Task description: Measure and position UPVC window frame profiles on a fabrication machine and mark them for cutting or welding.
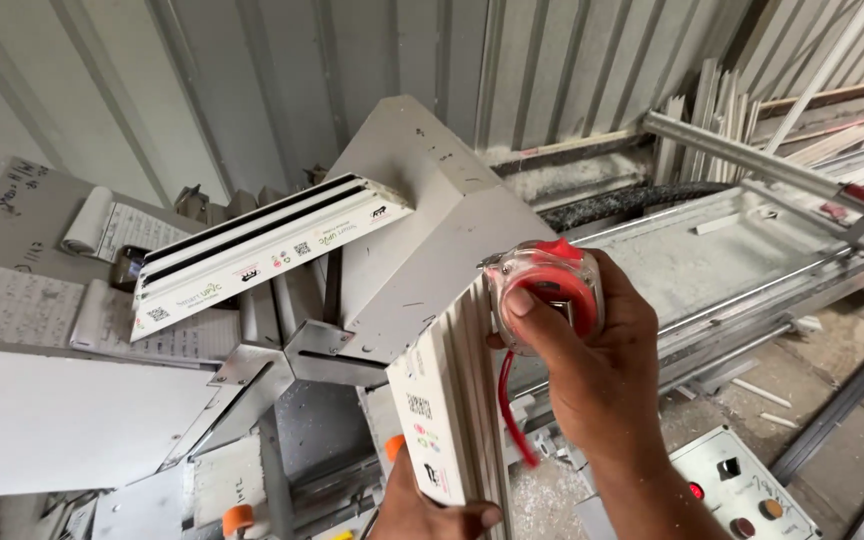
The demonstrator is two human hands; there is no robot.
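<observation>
White ribbed plastic profile length [449, 400] stands gripped low by the left hand [422, 505], while the right hand [592, 370] clasps a red-and-clear tape measure [544, 293] against its top edge.

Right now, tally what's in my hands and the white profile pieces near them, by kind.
White profile pieces: 2, one gripped by the left hand at, one lying on the machine
Tape measures: 1, red and clear, in the right hand
Total: 3

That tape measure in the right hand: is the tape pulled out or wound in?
Cannot tell. The tape measure rests against the white strip; no blade shows, only its red cord.
</observation>
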